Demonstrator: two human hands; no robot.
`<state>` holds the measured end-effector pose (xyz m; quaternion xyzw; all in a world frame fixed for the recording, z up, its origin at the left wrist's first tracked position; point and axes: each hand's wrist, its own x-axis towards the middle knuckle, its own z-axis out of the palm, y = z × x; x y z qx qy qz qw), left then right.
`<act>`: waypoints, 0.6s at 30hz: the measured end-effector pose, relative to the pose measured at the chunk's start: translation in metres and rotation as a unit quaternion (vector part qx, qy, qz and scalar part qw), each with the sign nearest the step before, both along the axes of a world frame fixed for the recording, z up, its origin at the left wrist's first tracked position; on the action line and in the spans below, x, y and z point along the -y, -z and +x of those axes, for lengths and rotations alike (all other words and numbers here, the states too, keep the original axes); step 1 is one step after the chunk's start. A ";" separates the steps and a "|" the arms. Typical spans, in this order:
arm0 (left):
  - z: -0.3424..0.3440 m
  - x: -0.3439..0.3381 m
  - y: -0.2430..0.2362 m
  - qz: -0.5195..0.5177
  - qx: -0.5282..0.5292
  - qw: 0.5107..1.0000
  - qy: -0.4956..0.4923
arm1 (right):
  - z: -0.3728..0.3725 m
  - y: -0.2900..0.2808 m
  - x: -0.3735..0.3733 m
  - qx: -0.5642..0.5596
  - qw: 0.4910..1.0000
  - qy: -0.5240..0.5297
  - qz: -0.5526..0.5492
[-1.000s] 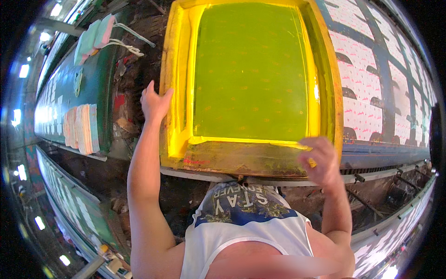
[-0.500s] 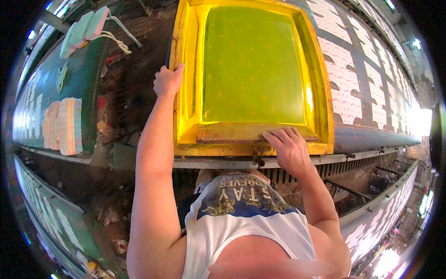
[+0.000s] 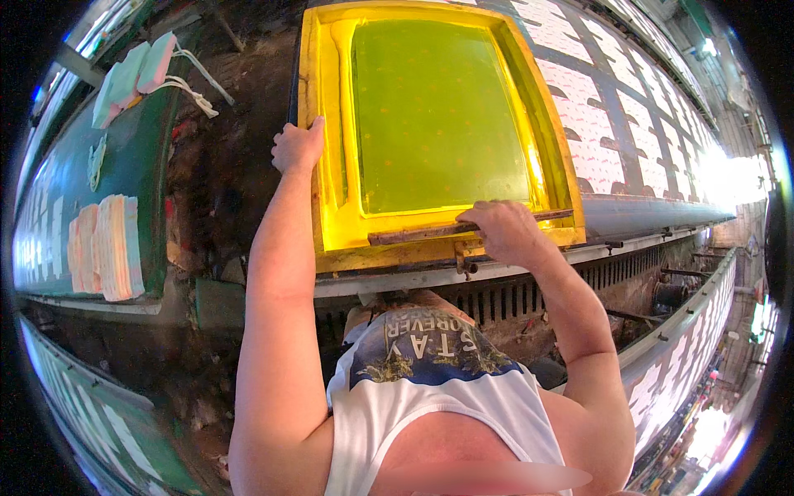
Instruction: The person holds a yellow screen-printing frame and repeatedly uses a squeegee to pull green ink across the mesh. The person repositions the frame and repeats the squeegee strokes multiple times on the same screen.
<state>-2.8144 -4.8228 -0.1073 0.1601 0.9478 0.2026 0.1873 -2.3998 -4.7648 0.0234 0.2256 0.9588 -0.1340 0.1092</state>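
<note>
Bar (image 3: 413, 235), dark and narrow, sits in my right hand (image 3: 503, 231): I have the fingers folded over it, its longer stretch running out left of the grip. Where the thumb meets it, I cannot see. The bar crosses the near end of a yellow frame (image 3: 309, 74); just beyond the grip, a green panel (image 3: 438, 124) fills the frame's middle. My left hand (image 3: 298, 147), farther ahead and left of that grip, touches the outer left rail; I cannot tell whether its fingers pinch. Well left of it I note a pale stack (image 3: 103, 248) and corded pads (image 3: 132, 78). Right of both grips, pink-marked sheets (image 3: 579, 124) lie in rows on a table (image 3: 686, 207).
</note>
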 end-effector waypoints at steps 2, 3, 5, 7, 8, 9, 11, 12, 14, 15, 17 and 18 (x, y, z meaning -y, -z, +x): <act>-0.001 -0.001 0.002 -0.008 0.004 1.000 0.005 | 0.005 0.007 0.007 0.002 1.000 0.006 0.001; -0.003 -0.002 0.002 -0.011 0.003 1.000 0.005 | 0.008 0.009 0.010 -0.024 1.000 0.004 0.009; -0.009 -0.002 0.002 -0.015 0.009 1.000 0.024 | 0.012 0.015 0.016 -0.047 0.999 0.013 0.013; -0.021 -0.007 0.001 -0.024 0.019 0.998 0.049 | 0.016 0.018 0.021 -0.075 0.997 0.003 0.025; -0.028 -0.011 0.001 -0.031 0.027 0.997 0.063 | 0.017 0.019 0.024 -0.076 0.997 0.008 0.029; -0.036 -0.016 0.000 -0.037 0.034 0.996 0.075 | 0.018 0.020 0.027 -0.076 0.996 0.013 0.034; -0.047 -0.029 0.001 -0.032 0.019 0.996 0.080 | 0.021 0.020 0.031 -0.093 0.995 0.013 0.035; -0.051 -0.036 0.001 -0.028 0.013 0.996 0.084 | 0.021 0.020 0.032 -0.108 0.993 0.011 0.038; -0.056 -0.043 0.006 0.011 0.001 0.998 0.064 | 0.023 0.022 0.033 -0.120 0.992 0.012 0.043; -0.057 -0.046 0.009 0.024 0.003 0.998 0.055 | 0.023 0.023 0.032 -0.111 0.993 0.010 0.046; -0.059 -0.049 0.014 0.055 0.024 0.997 0.048 | 0.022 0.027 0.029 -0.104 0.994 0.003 0.046; -0.060 -0.046 0.018 0.064 0.031 0.997 0.038 | 0.022 0.029 0.027 -0.089 0.995 -0.006 0.049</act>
